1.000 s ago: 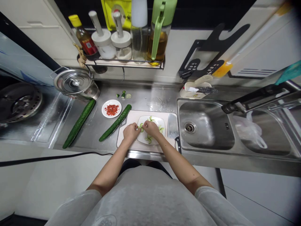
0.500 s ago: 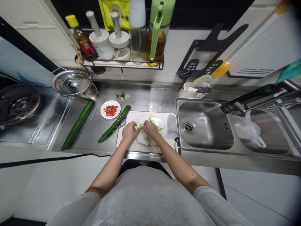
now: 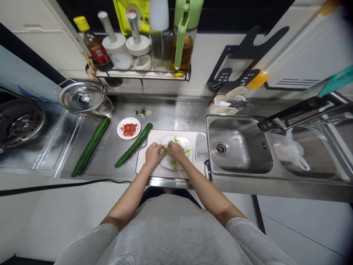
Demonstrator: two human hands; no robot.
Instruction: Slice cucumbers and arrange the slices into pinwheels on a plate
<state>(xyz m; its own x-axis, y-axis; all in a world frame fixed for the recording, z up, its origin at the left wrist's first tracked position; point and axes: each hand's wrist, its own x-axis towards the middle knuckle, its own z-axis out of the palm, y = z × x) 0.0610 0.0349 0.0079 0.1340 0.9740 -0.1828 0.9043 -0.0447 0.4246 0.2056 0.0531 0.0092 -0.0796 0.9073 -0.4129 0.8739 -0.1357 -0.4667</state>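
A white square plate [image 3: 183, 162] lies on a pale cutting board [image 3: 154, 172], with thin green-edged cucumber slices [image 3: 173, 163] set in small pinwheel groups near its sides. Over the plate's left side, my left hand [image 3: 154, 154] has its fingers closed at another cucumber group. Just to its right, my right hand [image 3: 176, 151] pinches at the same group, the fingertips almost meeting. Fingers hide much of those slices. A cleaver [image 3: 201, 147] with a black handle rests on the board's right end. One whole cucumber [image 3: 134, 144] lies left of the board.
A small plate of chopped red pieces [image 3: 129, 137] and cucumber ends [image 3: 142, 111] sit behind. Farther left are a second cucumber [image 3: 91, 147], a lidded steel pot [image 3: 85, 99] and a stove burner [image 3: 20, 123]. A double sink [image 3: 239, 147] is on the right; a seasoning rack [image 3: 143, 73] hangs above.
My left hand has shifted slightly and its fingers have drawn closer to my right fingertips at the left cucumber group. The whole view has moved a little; other things stay in place.
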